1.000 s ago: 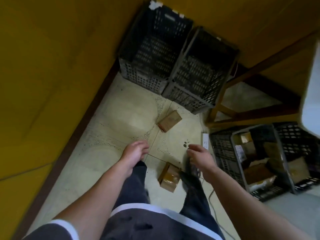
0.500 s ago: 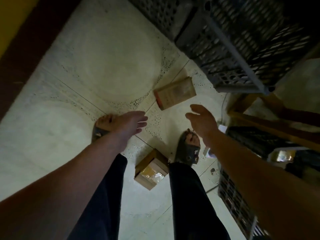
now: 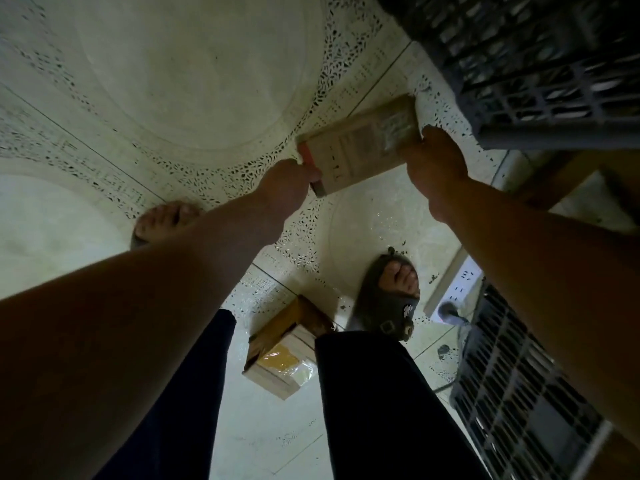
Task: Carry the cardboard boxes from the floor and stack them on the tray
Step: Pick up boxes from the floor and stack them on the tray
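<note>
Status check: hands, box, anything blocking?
Left hand, right hand grip far box at opposite ends. Second box lies on floor. Black crate close by right hand.

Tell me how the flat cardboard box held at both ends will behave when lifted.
Probably stiff: the flat cardboard box shows straight edges, with the left hand and right hand gripping opposite ends. Likely light for its size, since it looks thin. The shiny tape near the right hand may be somewhat slippery.
</note>
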